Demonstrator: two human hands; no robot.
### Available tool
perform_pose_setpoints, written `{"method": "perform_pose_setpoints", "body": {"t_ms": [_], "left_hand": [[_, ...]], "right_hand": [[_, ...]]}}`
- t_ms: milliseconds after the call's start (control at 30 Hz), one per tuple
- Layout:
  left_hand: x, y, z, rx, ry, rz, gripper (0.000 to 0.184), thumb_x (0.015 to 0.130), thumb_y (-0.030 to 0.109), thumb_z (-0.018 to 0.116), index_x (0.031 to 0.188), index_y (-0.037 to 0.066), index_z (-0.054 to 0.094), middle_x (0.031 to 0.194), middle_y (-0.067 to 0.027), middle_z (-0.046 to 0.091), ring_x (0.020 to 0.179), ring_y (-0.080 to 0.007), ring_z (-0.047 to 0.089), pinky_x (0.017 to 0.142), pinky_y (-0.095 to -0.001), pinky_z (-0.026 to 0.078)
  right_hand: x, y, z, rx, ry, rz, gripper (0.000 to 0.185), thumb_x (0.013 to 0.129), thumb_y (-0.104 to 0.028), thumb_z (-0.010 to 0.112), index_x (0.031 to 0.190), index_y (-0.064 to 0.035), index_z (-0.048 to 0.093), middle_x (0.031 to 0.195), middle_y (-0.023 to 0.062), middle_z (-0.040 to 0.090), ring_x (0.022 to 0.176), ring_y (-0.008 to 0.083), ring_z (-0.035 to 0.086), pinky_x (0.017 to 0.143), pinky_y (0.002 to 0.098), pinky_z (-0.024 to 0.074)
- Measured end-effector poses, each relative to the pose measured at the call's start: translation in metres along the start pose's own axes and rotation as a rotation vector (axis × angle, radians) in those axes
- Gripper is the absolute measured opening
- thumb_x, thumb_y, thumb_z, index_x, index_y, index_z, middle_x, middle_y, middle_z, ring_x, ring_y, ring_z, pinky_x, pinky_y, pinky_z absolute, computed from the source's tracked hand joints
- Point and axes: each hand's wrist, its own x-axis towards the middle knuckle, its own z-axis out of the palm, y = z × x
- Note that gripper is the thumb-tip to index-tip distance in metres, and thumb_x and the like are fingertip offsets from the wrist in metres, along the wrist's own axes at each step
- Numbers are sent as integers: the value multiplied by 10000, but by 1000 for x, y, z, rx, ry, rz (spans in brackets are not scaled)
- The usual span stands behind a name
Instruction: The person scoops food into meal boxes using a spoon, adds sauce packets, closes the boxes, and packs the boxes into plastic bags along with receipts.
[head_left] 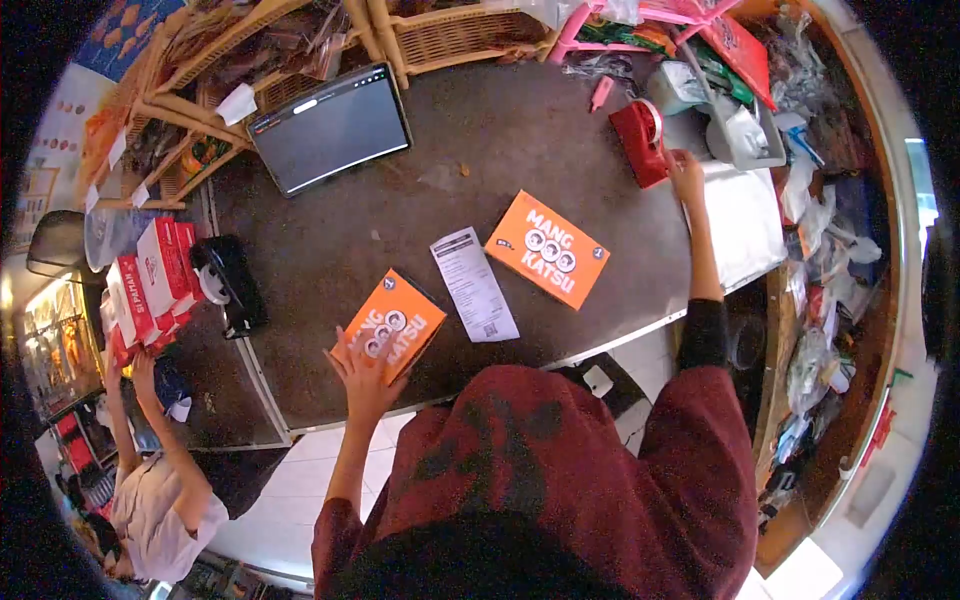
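Observation:
My left hand (367,383) grips the near left side of an orange food box (392,322) printed "MANG KATSU", its fingers spread along the edge. To the right, a printed receipt (474,285) lies flat. Beyond it rests a second orange box (548,250) with the same print, apart from both hands. My right hand (687,180) reaches forward to a red tape dispenser (636,148) with a roll of tape (652,124) in it. The fingers are bent together against the dispenser's near right end. Any strip of tape between them is too small to see.
A tablet (333,130) leans at the back left by rattan shelves (470,38). Grey bins (745,140) and a white stack (738,225) are at right. At left, another person's hands (143,372) hold red-and-white boxes (150,285), near a black tape dispenser (232,285).

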Motion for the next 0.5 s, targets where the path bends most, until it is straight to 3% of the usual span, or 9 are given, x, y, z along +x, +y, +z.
{"method": "perform_pose_setpoints", "body": {"t_ms": [33, 100, 133, 167, 233, 267, 300, 400, 500], "left_hand": [[5, 5, -2, -21, 18, -17, 658, 632, 422, 700, 1237, 300, 471, 1342, -115, 317, 1266, -417, 182, 961, -638, 122], [9, 4, -2, -31, 14, -52, 647, 642, 448, 688, 1234, 299, 474, 1342, -130, 313, 1256, -416, 194, 962, -621, 134], [11, 0, 2, -60, 39, -24, 649, 645, 462, 681, 1238, 301, 472, 1346, -145, 300, 1247, -411, 206, 951, -604, 159], [11, -6, 3, -88, 62, 3, 651, 649, 477, 674, 1242, 303, 470, 1350, -160, 287, 1238, -406, 218, 941, -587, 184], [12, -4, -3, -27, 12, -6, 652, 661, 481, 663, 1255, 309, 457, 1352, -188, 270, 1234, -412, 223, 913, -574, 220], [12, -5, -4, -37, 0, 1, 647, 666, 479, 659, 1258, 317, 451, 1356, -190, 264, 1232, -413, 226, 914, -574, 223], [12, -7, -4, -46, -12, 12, 643, 672, 476, 655, 1261, 325, 446, 1359, -193, 258, 1230, -415, 229, 914, -575, 227], [11, -10, -6, -37, -37, 53, 630, 690, 451, 649, 1270, 332, 433, 1373, -194, 231, 1226, -424, 230, 913, -587, 232], [13, -9, -14, -2, -125, 79, 613, 713, 416, 637, 1278, 313, 422, 1376, -195, 223, 1220, -430, 237, 917, -597, 244]], "right_hand": [[0, -6, -8, 122, -175, 97, 411, 838, -365, 571, 960, 26, 607, 843, 142, 643, 773, 191, 604, 688, 305, 464], [13, -9, -1, -74, -289, 155, 391, 843, -359, 566, 938, 17, 624, 809, 89, 646, 757, 144, 588, 665, 270, 457], [23, 25, 15, 98, -268, 123, 370, 806, -348, 615, 906, 7, 647, 804, 100, 654, 690, 119, 584, 649, 270, 470], [27, 39, 21, 297, -282, 153, 387, 800, -363, 616, 902, 9, 651, 798, 89, 655, 695, 115, 585, 630, 265, 469], [31, 37, 18, 134, -315, 249, 289, 855, -285, 549, 950, -27, 641, 777, 24, 633, 689, 104, 580, 632, 222, 445], [12, 2, 1, 365, -294, 193, 312, 849, -332, 549, 961, -58, 646, 776, 12, 633, 690, 105, 584, 620, 250, 450], [15, 7, 2, 528, -327, 249, 297, 804, -236, 609, 988, -5, 627, 888, 65, 651, 765, 147, 605, 702, 276, 475], [31, 56, 18, 378, -369, 164, 319, 818, -275, 579, 983, -8, 637, 861, 69, 654, 748, 131, 594, 675, 275, 473], [25, 40, 24, 156, -230, 260, 414, 813, -397, 579, 972, -20, 640, 781, 48, 642, 674, 112, 571, 610, 284, 469]]}}
